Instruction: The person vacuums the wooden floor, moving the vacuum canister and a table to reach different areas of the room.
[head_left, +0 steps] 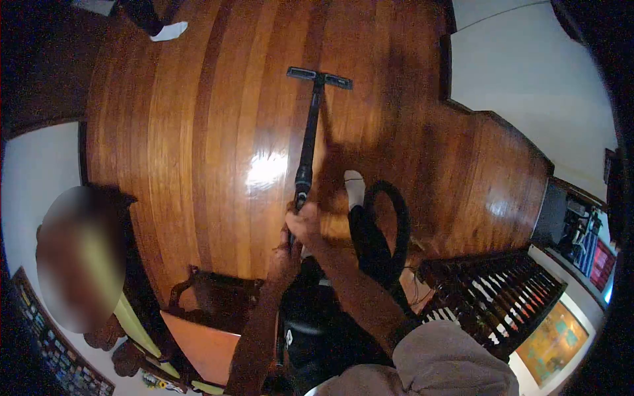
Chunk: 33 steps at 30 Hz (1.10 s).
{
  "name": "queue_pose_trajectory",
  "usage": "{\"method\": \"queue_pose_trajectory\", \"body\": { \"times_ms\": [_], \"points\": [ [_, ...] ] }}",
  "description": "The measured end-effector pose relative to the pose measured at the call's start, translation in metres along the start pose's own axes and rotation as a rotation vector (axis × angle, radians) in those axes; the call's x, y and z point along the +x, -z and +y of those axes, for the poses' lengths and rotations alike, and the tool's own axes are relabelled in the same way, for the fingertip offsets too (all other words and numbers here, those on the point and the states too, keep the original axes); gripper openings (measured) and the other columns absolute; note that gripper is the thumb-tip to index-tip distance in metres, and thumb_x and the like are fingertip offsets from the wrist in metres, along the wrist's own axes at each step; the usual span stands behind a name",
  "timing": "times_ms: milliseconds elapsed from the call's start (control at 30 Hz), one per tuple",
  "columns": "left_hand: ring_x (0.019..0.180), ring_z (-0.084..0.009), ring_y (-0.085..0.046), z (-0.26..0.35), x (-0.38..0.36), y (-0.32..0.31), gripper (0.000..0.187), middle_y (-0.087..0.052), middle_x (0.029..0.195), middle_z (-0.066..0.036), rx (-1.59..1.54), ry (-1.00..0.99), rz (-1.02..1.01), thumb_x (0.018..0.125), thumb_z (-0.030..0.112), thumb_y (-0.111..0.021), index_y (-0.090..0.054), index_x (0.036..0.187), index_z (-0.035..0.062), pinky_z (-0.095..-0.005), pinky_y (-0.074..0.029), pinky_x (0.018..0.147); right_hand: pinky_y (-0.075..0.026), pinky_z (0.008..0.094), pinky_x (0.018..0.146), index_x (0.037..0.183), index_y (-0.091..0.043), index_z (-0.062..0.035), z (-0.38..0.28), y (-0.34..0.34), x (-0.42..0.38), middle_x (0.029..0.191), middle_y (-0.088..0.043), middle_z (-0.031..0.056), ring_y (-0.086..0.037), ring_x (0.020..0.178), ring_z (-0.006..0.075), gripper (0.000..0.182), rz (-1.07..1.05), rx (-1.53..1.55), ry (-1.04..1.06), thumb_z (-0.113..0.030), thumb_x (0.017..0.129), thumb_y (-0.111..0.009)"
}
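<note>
One straight black vacuum tube [308, 146]: right hand [304, 223] gripping it in front, left hand [284, 256] closed round it just behind. Flat T-shaped head [320, 78] sits on glossy wood floor [224, 119]. Thick black hose [401, 221] curves beside white sock [355, 189].

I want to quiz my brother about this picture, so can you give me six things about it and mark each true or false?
1. The left hand and right hand both hold the black tube. True.
2. The floor is carpet. False: it is wooden.
3. The left hand is nearer the cleaning head than the right hand. False: the right hand is nearer.
4. The black hose loops beside a leg. True.
5. The sock near the hose is red. False: it is white.
6. Another foot shows near the picture's top. True.
</note>
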State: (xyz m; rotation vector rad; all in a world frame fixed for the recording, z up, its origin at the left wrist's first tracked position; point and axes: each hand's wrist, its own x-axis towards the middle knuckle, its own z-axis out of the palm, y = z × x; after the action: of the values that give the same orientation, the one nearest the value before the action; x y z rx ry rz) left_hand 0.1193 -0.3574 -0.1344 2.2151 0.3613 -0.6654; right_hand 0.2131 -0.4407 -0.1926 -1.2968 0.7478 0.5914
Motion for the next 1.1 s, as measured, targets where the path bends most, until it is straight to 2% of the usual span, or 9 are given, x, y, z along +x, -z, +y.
{"method": "queue_pose_trajectory", "body": {
  "times_ms": [100,200,267,367,533,600,633,800,1100],
  "points": [
    [0.084,-0.0478,-0.063,0.070,0.057,-0.002,0.055,-0.062,0.095,-0.032,-0.135,0.122,-0.002,0.097,0.028,-0.046,-0.027,0.143,0.0041,-0.0519,-0.050,0.068,-0.047,0.0352,0.050,0.089,-0.052,-0.0074,-0.067,0.018,0.039,0.069,-0.052,0.0063,-0.055,0.058,0.0237,0.011,-0.105,0.507,-0.164,-0.018,0.090,-0.055],
    [0.083,-0.0468,-0.063,0.100,0.113,-0.011,0.054,-0.062,0.095,-0.031,-0.270,0.142,0.036,0.097,0.027,-0.045,-0.027,0.143,0.0046,-0.0506,-0.050,0.070,-0.045,0.0316,0.057,0.098,-0.052,-0.0123,-0.064,0.030,0.121,0.068,-0.043,0.0037,-0.053,0.067,0.0209,0.009,0.073,-0.153,0.201,-0.019,0.093,-0.053],
    [0.082,-0.0452,-0.063,0.134,0.149,0.000,0.054,-0.062,0.096,-0.031,-0.371,0.070,0.077,0.097,0.026,-0.045,-0.026,0.143,0.0049,-0.0489,-0.051,0.072,-0.051,0.0413,0.059,0.103,-0.047,-0.0016,-0.146,0.022,0.117,0.071,-0.061,0.0176,-0.063,0.066,0.0361,0.032,0.268,-0.601,0.165,-0.017,0.079,-0.061],
    [0.073,-0.0418,-0.065,0.162,0.217,0.008,0.054,-0.064,0.090,-0.029,-0.215,-0.002,0.109,0.097,0.034,-0.042,-0.028,0.141,0.0047,-0.0470,-0.052,0.064,-0.053,0.0453,0.070,0.107,-0.050,-0.0010,-0.216,0.026,0.163,0.082,-0.065,0.0227,-0.065,0.076,0.0398,0.038,0.285,-0.709,0.325,-0.019,0.075,-0.061],
    [0.050,-0.0335,-0.062,0.227,0.299,0.026,0.053,-0.064,0.080,-0.025,-0.396,0.192,-0.048,0.097,0.038,-0.040,-0.026,0.142,0.0129,-0.0428,-0.052,0.051,-0.053,0.0442,0.065,0.077,-0.061,-0.0003,-0.282,0.046,0.246,0.075,-0.066,0.0213,-0.066,0.072,0.0375,0.022,0.072,-0.679,0.279,-0.022,0.073,-0.064],
    [0.042,-0.0290,-0.058,0.220,0.298,0.017,0.053,-0.064,0.080,-0.024,-0.434,0.166,-0.017,0.097,0.037,-0.041,-0.026,0.143,0.0146,-0.0400,-0.051,0.046,-0.054,0.0422,0.065,0.076,-0.065,0.0028,-0.257,0.046,0.293,0.080,-0.067,0.0239,-0.068,0.074,0.0352,0.030,0.334,-0.931,0.302,-0.026,0.070,-0.063],
    [0.044,-0.0305,-0.059,0.202,0.300,0.003,0.053,-0.064,0.080,-0.024,-0.472,0.140,-0.040,0.097,0.037,-0.042,-0.026,0.142,0.0137,-0.0409,-0.051,0.048,-0.052,0.0446,0.061,0.062,-0.060,-0.0010,-0.291,0.041,0.221,0.065,-0.064,0.0178,-0.066,0.066,0.0364,0.028,0.320,-0.813,0.380,-0.026,0.074,-0.063],
    [0.057,-0.0374,-0.064,0.152,0.210,-0.022,0.054,-0.064,0.085,-0.028,-0.130,-0.003,0.120,0.097,0.035,-0.042,-0.027,0.141,0.0083,-0.0452,-0.052,0.056,-0.052,0.0464,0.060,0.091,-0.056,0.0021,-0.209,0.046,0.145,0.070,-0.065,0.0191,-0.065,0.065,0.0376,0.033,0.327,-0.673,0.475,-0.027,0.077,-0.063],
    [0.086,-0.0522,-0.058,0.066,-0.091,-0.014,0.057,-0.060,0.098,-0.034,-0.036,0.203,-0.131,0.097,0.034,-0.041,-0.026,0.141,0.0014,-0.0519,-0.049,0.072,-0.051,0.0443,0.062,0.114,-0.042,0.0035,-0.071,0.062,-0.121,0.078,-0.063,0.0196,-0.065,0.073,0.0377,0.049,-0.211,-0.400,-0.253,-0.018,0.077,-0.066]
  ]
}}
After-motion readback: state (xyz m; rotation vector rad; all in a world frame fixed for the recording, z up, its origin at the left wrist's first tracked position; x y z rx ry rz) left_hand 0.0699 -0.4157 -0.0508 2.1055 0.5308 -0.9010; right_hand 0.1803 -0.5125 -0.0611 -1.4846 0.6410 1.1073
